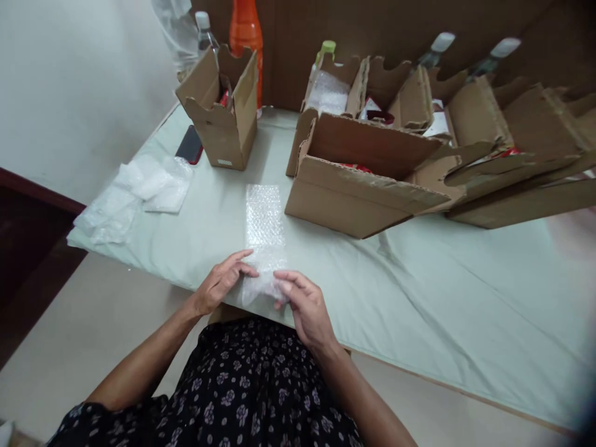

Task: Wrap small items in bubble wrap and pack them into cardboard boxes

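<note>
A clear bubble wrap bag [264,223] lies flat on the pale green cloth, its near end at the table's front edge. My left hand [224,280] rests at the left side of that near end, fingers stretched out and touching the plastic. On the other side, my right hand [302,303] pinches the right corner of the near end between thumb and fingers. The near end looks slightly lifted and crumpled between the two hands. Whether anything is inside the bag I cannot tell.
More bubble wrap bags [149,183] lie at the left. A dark phone [190,145] is beside a small cardboard box [228,139]. Several cardboard boxes [354,202] stand to the right. Behind are an orange bottle [246,31] and white-capped bottles [442,43].
</note>
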Motion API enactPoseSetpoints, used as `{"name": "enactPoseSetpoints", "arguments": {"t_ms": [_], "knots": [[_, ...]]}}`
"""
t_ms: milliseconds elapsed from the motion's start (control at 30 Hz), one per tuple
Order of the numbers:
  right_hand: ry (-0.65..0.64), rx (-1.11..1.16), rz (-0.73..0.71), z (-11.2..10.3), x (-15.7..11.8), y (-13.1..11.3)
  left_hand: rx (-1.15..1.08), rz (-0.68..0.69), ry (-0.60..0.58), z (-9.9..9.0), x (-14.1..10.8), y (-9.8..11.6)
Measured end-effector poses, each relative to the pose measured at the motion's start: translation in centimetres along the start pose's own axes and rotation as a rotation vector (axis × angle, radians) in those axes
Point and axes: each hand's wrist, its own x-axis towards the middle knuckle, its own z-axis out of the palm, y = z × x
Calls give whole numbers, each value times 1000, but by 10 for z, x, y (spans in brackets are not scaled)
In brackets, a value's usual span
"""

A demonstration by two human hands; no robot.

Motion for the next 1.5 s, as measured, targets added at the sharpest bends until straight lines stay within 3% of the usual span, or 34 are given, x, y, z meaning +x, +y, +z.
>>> {"name": "enactPoseSetpoints", "arguments": {"t_ms": [67, 167, 267, 367, 467, 600, 667, 767, 867, 933, 1033, 1200, 1300, 1367, 1500], "knots": [[-28, 115, 5, 6, 21, -8, -51, -60, 72, -1, 5, -2], [-43, 152, 44, 10, 48, -9, 102, -149, 215, 5, 17, -1], [-75, 60, 48, 7, 58, -3, 368, -107, 324, 16, 25, -2], [-133, -90, -27, -2, 51, 2, 596, -26, 378, 22, 26, -8], [-180, -427, -255, -12, 38, 2, 750, -2, 381, 23, 25, -12], [-228, -1103, -647, -20, 32, -1, 881, -3, 314, 22, 29, -11], [-274, -1349, -719, -20, 36, 0, 909, 2, 281, 21, 32, -9], [-288, -1538, -784, -20, 45, 4, 932, 46, 288, 17, 30, -6], [-259, -1560, -854, -19, 49, 5, 935, 200, 311, 14, 20, -1], [-246, -1528, -871, -17, 47, 3, 912, 303, 267, 15, 11, 2], [-245, -1453, -835, -14, 40, -1, 828, 363, 241, 19, 1, 3], [-251, -1236, -677, -18, 38, -1, 605, 250, 299, 24, 1, 0], [-180, -1157, -604, -23, 43, 3, 560, 137, 322, 23, 5, -2], [-78, -1157, -632, -24, 44, 4, 568, 87, 365, 23, 9, -4], [128, -1297, -830, -17, 34, 2, 658, 67, 402, 26, 18, -9]]}}
